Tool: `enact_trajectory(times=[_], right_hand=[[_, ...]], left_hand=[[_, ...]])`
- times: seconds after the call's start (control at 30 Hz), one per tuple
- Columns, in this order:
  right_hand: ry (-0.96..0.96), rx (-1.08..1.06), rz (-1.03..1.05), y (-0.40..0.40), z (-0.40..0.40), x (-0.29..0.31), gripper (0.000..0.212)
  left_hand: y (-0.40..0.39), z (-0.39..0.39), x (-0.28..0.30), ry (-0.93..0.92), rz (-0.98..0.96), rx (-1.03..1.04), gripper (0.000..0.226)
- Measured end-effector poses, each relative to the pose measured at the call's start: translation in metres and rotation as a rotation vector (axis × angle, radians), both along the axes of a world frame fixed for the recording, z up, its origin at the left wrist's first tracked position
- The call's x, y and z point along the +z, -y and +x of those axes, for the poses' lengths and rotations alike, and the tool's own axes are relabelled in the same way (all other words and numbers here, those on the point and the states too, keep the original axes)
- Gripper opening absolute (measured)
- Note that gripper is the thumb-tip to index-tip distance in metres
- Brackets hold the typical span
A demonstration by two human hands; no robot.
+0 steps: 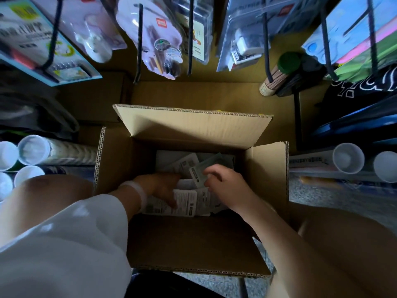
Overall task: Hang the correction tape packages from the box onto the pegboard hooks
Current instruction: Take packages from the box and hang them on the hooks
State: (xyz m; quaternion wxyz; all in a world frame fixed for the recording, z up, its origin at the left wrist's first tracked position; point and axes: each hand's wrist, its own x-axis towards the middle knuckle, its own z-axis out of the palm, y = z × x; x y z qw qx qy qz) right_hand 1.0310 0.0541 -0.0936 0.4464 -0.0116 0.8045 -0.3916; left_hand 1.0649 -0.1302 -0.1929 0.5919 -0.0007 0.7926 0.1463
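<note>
Left hand (160,188) flat on packages (184,203) in box (193,239); right hand (223,183) pinches one package (197,175)

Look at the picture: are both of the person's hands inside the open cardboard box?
Yes, the left hand and right hand both reach among the packages in the cardboard box.

Both forearms are extended forward and downward, converging toward the centre of the view. The left hand (160,188) is held palm down with the fingers spread and laid flat, the thumb angled toward the body. A pale band is worn at the left wrist, and the upper arm is covered by a white sleeve. The right hand (223,183) is positioned just beside the left, with its fingers curled and its forearm bare.
</note>
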Motion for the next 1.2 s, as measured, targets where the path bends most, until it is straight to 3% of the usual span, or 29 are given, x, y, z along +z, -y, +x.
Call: enact_trajectory(times=[0.17,0.27,0.37,0.43,0.5,0.57,0.7,0.77,0.83,0.87,0.93,0.97,1.07,1.2], right_hand=[[-0.038,-0.048,0.006,-0.004,-0.007,0.008,0.030],[-0.047,-0.192,-0.048,-0.011,-0.008,0.020,0.027],[-0.098,-0.367,-0.160,-0.017,-0.002,0.036,0.027],[-0.181,-0.465,-0.244,-0.017,0.003,0.051,0.032],[-0.248,-0.542,-0.288,-0.015,0.011,0.074,0.034],[-0.276,-0.550,-0.350,-0.010,0.021,0.096,0.032],[-0.268,-0.387,-0.482,0.000,0.047,0.146,0.023],[-0.223,-0.243,-0.559,0.001,0.060,0.173,0.021],[-0.206,-0.110,-0.551,0.001,0.071,0.195,0.025],[-0.243,-0.080,-0.502,0.001,0.075,0.202,0.020],[-0.347,-0.094,-0.421,0.002,0.081,0.210,0.017],[-0.378,-0.115,-0.418,0.002,0.083,0.211,0.017],[-0.409,-0.183,-0.461,0.004,0.092,0.215,0.014],[-0.465,-0.353,-0.499,0.007,0.100,0.216,0.015]], left_hand=[[-0.009,0.005,0.033,-0.189,-0.063,-0.129,0.067],[-0.009,0.001,0.075,-0.351,-0.085,-0.033,0.066],[-0.002,0.006,0.128,-0.511,-0.016,0.351,0.060],[0.003,0.021,0.162,-0.570,0.161,0.722,0.057],[0.002,0.040,0.197,-0.496,0.572,1.121,0.059],[-0.002,0.058,0.226,-0.326,0.911,1.385,0.056],[-0.020,0.079,0.258,-0.177,1.153,1.699,0.067],[-0.028,0.085,0.274,-0.177,1.194,1.762,0.060],[-0.034,0.093,0.285,-0.182,1.240,1.769,0.026],[-0.035,0.095,0.286,-0.193,1.256,1.789,0.020],[-0.034,0.101,0.288,-0.199,1.256,1.816,0.031],[-0.034,0.104,0.291,-0.195,1.253,1.826,0.028],[-0.034,0.111,0.296,-0.160,1.305,1.833,0.046],[-0.038,0.122,0.304,-0.131,1.413,1.854,0.037]])
